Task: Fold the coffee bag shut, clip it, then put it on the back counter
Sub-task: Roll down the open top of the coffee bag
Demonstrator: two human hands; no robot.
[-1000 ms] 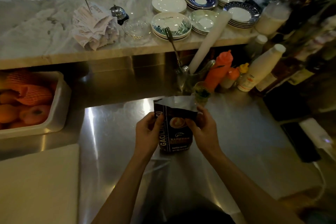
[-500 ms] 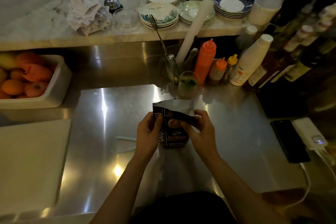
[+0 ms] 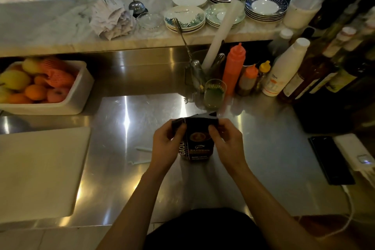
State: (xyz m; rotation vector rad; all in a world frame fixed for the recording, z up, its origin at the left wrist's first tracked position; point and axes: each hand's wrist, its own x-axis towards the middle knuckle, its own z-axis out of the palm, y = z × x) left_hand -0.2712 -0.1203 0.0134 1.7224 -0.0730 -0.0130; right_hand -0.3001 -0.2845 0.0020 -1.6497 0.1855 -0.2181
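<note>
steel counter [image 3: 142, 168]: both arms reach fwd, left hand [image 3: 165, 145] & right hand [image 3: 226, 144] grips pinching coffee bag [image 3: 197, 144] top fold.

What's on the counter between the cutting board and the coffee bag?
Head view: a thin white clip-like stick on bare steel, between cutting board and coffee bag.

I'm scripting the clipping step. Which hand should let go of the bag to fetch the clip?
Probably left. A pale clip-like piece lies on the steel just beside the left hand, while the right hand can keep pinching the bag fold.
</note>
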